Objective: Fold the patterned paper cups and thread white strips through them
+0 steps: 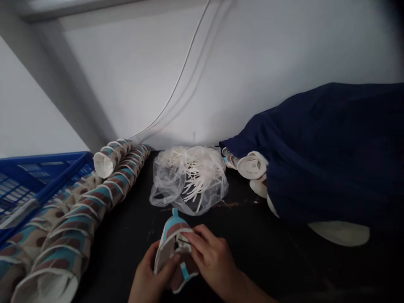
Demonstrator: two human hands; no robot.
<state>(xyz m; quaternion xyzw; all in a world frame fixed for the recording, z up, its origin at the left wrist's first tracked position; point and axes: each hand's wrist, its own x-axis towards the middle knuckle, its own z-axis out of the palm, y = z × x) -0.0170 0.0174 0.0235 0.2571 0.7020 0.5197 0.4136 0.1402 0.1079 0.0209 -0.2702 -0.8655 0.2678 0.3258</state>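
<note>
In the head view, low in the middle, is a cupped fabric piece [173,233] with blue, brown and cream panels, white edging and a small blue loop at its tip. My left hand [154,269] grips its left side, thumb inside the opening and fingers around the outside. At the right side of the opening, my right hand [214,256] has its fingers pinched together. A thin dark stick-like tool [184,241] shows at those fingertips, reaching into the opening; most of it is hidden. Inside the piece are a white patch and a blue tab.
On the black table [132,240], a clear plastic bag [167,193] holds many thin white strips [194,179]. Long nested stacks of similar fabric pieces [85,214] lie at left beside a blue crate [41,193]. Dark blue cloth [318,155] covers more pieces at right. A white cable [179,78] crosses the wall.
</note>
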